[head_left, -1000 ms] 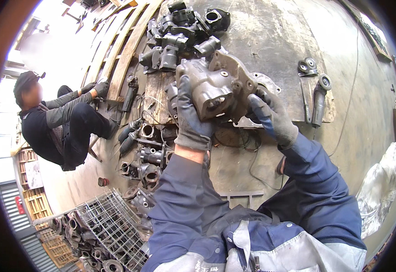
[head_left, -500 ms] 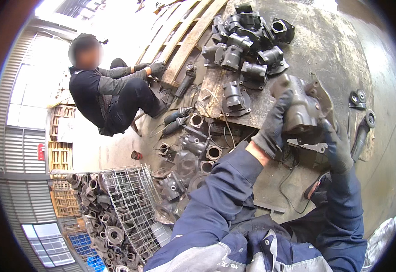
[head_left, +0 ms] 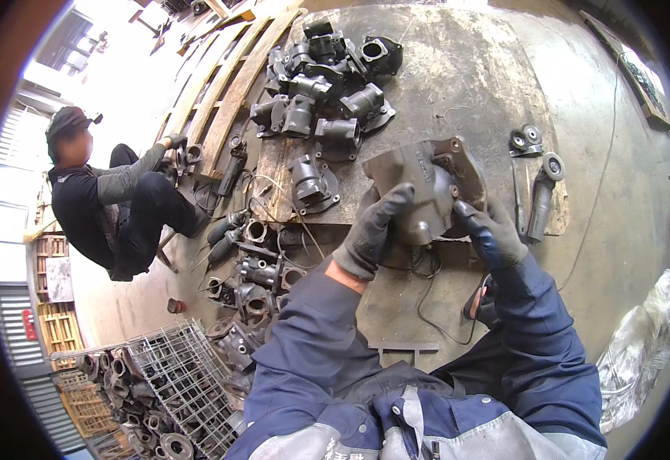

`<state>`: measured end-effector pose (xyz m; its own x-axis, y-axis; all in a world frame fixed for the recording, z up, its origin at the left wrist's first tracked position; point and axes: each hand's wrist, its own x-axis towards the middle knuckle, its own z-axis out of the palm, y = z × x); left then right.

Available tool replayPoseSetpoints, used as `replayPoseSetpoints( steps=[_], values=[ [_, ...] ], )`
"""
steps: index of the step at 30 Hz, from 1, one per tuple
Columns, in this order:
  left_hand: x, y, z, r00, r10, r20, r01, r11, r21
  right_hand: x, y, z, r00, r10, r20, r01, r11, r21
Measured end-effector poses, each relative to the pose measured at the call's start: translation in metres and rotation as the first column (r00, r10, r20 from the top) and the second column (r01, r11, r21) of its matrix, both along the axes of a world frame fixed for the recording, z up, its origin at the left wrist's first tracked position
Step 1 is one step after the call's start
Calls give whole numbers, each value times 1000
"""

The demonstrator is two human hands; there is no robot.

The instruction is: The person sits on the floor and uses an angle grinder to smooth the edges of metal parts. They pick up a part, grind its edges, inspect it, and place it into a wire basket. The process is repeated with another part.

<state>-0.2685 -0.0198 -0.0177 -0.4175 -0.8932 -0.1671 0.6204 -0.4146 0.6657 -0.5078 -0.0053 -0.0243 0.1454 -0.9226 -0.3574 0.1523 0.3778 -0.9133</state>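
Note:
Between my hands, above the near edge of the worn work board (head_left: 457, 92), is a dark grey cast metal housing (head_left: 419, 184) with a flange on its right side. My gloved left hand (head_left: 377, 230) grips its lower left, thumb over the front face. My gloved right hand (head_left: 496, 230) holds the flange side at the lower right, with the fingers partly hidden behind the part. A similar black housing (head_left: 308, 182) stands on the board to the left. Further back lies a pile of more black castings (head_left: 323, 84).
An angle grinder (head_left: 543, 192) and a small two-wheeled metal piece (head_left: 526, 140) lie at the board's right. Left are a wooden pallet (head_left: 224, 92), another grinder (head_left: 233, 165) and castings (head_left: 258, 268) on the floor. A wire cage (head_left: 185, 376) holds more. A co-worker (head_left: 113, 199) crouches far left.
My view has swung to the right, so the scene sits further left. The housing has turned in my hands and shows a different face. The co-worker now handles a metal part.

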Motion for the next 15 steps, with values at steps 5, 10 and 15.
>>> replayPoseSetpoints(
  steps=[5,10,15],
  values=[
    [2,20,14,990,140,11,-139,990,-30,-9,9,-15,984,180,-2,-170,926,-337],
    [1,33,18,925,347,152,-340,938,-68,9,27,-14,965,174,-197,-238,897,-372],
    [23,36,28,851,467,241,-420,880,-224,18,15,16,889,430,-157,-453,780,-432]
  ],
)
